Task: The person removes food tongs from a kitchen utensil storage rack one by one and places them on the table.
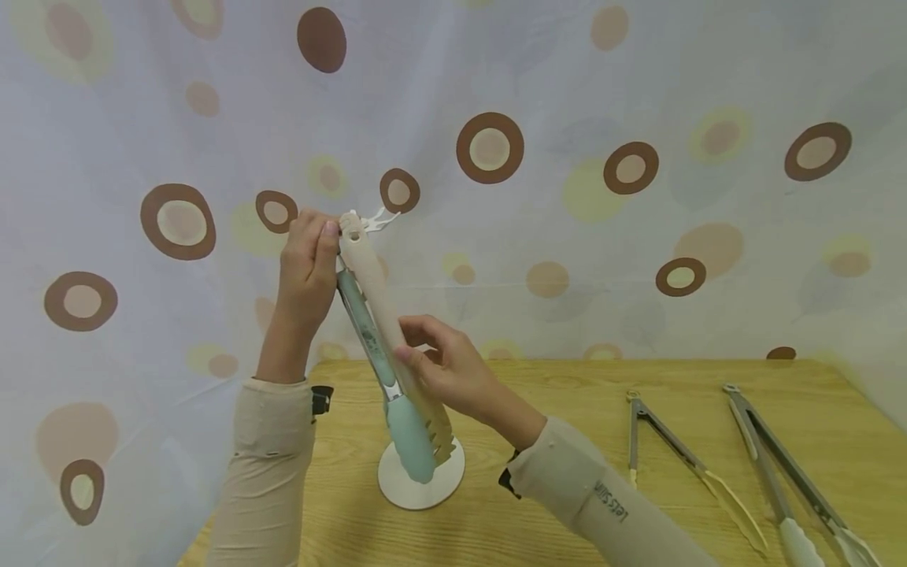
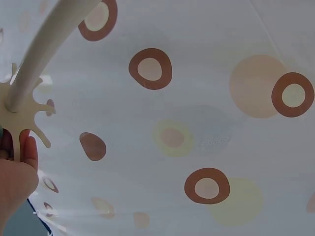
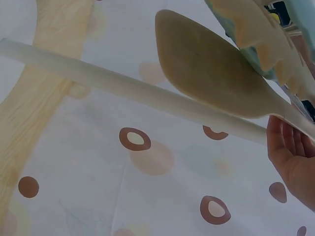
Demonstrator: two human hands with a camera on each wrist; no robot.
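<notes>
At the top of a utensil stand, my left hand [image 1: 308, 264] pinches the upper end of mint-green tongs [image 1: 411, 437], which hang head-down. Branching hooks [image 2: 24, 115] crown the stand's pole [image 2: 49, 49], and the left fingers are right at one of them. My right hand [image 1: 449, 370] holds a beige spoon [image 3: 211, 73] by its handle, thumb and fingers around it. Its smooth bowl faces the right wrist camera. In the head view, a beige handle with a hole slants down beside the tongs. Toothed edges show next to the tongs' head; the pole is mostly hidden there.
The stand's round white base [image 1: 400, 490] rests on the wooden table [image 1: 553, 472]. On the right lie spread metal tongs with yellow tips [image 1: 737, 508] and larger ones with white tips [image 1: 797, 543]. A spotted curtain [image 1: 560, 220] hangs behind the table.
</notes>
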